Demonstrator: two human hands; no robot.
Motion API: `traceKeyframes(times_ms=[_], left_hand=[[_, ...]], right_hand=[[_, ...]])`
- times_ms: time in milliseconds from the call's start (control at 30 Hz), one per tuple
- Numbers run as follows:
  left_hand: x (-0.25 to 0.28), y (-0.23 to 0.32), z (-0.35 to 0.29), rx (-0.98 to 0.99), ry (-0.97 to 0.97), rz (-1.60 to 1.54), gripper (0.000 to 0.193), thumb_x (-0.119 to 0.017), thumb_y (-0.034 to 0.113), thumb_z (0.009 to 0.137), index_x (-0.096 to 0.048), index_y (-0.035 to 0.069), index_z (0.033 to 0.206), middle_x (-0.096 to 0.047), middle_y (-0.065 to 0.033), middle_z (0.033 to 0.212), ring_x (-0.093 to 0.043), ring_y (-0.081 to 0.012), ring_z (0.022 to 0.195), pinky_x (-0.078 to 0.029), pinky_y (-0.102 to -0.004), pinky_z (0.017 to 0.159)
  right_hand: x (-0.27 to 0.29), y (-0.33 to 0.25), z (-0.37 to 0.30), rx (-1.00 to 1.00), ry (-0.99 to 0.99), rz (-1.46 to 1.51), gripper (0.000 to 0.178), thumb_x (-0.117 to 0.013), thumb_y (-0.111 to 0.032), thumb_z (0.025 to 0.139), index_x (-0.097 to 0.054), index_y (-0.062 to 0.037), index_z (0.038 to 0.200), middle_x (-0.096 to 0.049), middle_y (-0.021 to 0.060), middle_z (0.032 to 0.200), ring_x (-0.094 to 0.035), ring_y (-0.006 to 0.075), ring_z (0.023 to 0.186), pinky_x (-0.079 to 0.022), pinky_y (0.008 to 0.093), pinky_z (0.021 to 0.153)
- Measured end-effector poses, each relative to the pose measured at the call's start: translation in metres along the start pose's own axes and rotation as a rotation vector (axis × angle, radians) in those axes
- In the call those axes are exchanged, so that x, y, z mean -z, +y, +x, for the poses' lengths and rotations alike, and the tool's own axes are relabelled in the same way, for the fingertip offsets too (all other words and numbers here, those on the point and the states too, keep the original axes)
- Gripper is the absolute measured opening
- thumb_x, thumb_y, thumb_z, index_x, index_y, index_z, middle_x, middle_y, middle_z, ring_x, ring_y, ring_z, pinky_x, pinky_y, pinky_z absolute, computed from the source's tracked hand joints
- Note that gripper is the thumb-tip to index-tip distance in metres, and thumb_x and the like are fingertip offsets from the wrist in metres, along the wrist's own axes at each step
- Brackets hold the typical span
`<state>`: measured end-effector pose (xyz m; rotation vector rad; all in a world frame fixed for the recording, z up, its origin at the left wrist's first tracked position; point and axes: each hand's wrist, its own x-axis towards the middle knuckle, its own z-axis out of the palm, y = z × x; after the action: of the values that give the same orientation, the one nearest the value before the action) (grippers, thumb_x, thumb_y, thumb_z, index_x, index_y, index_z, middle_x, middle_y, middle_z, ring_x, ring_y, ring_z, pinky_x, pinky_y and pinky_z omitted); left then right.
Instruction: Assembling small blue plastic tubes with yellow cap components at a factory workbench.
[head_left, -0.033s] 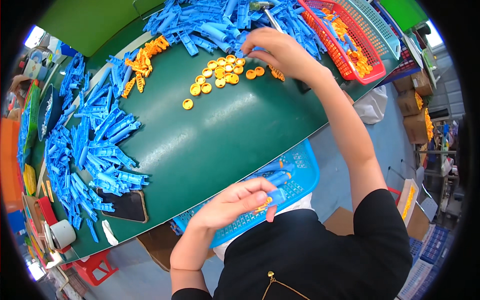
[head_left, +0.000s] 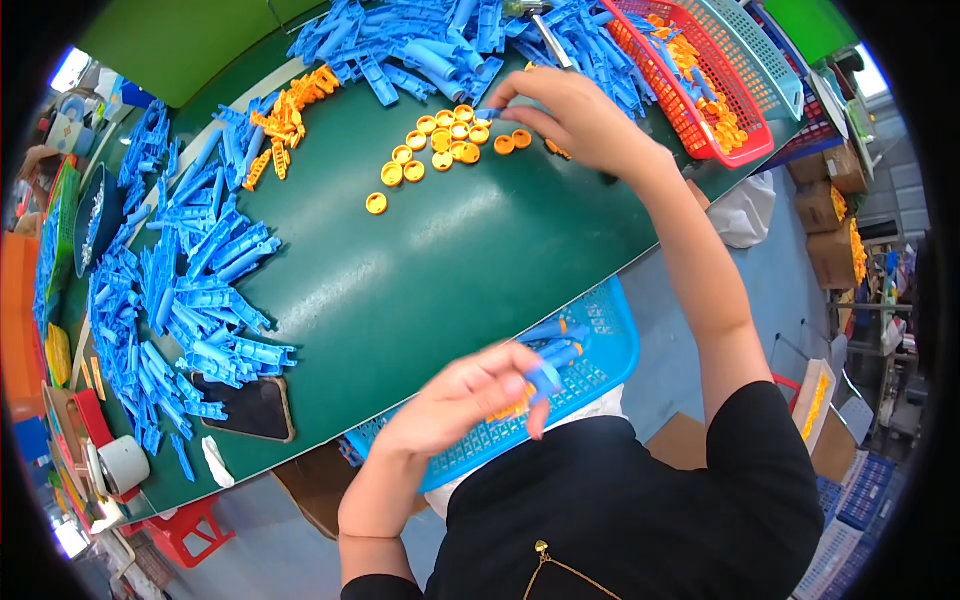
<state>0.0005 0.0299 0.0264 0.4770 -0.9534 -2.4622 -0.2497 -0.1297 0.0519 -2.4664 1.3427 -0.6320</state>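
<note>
My left hand (head_left: 462, 398), slightly blurred, is closed around a blue plastic piece (head_left: 544, 379) with an orange plastic part (head_left: 515, 404) beside it, above the blue basket (head_left: 617, 350) at my lap. Over the far part of the table, my right hand (head_left: 580, 118) pinches a small blue plastic part (head_left: 488, 114) between thumb and fingers. Just left of it lie several round yellow caps (head_left: 441, 140) on the green table (head_left: 380, 290). Behind that hand spreads a heap of blue plastic half-shells (head_left: 430, 55). Several blue tubes with orange ends (head_left: 563, 354) rest in the basket.
More blue half-shells (head_left: 215, 270) pile along the left, beside a cluster of orange parts (head_left: 283, 118). A phone (head_left: 250, 408) lies by the near edge. At the far right stands a red basket (head_left: 740, 140) with orange and blue parts. A screwdriver-like tool (head_left: 550, 42) rests on the far heap.
My right hand has drawn back slightly from the far heap, and the blue part between its fingers shows more clearly. My left hand has shifted a little upward and turned its blue piece.
</note>
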Motion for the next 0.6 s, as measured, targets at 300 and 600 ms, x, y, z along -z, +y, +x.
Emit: traceKeyframes(times_ms=[300,600], left_hand=[[0.027,0.021,0.014,-0.411,0.476,-0.171,0.033,-0.042,0.014,0.095,-0.048,-0.001,0.124,-0.050,-0.0055,0.090,-0.052,-0.0151,0.078,-0.044,-0.0270,0.067],[0.040,0.020,0.006,-0.462,0.426,-0.447,0.037,-0.034,0.019,0.096,-0.050,-0.004,0.121,-0.049,-0.0052,0.095,-0.047,-0.0166,0.074,-0.042,-0.0306,0.069]], right_hand=[[-0.069,-0.084,-0.080,-0.047,0.135,0.138,0.033,-0.059,0.005,0.083,-0.063,-0.0073,0.113,-0.055,0.0114,0.105,-0.055,0.0311,0.099,-0.046,0.0374,0.086],[-0.046,-0.075,-0.093,-0.093,0.049,0.058,0.032,-0.065,-0.004,0.083,-0.064,-0.0064,0.114,-0.056,0.0100,0.103,-0.055,0.0260,0.092,-0.047,0.0338,0.079]])
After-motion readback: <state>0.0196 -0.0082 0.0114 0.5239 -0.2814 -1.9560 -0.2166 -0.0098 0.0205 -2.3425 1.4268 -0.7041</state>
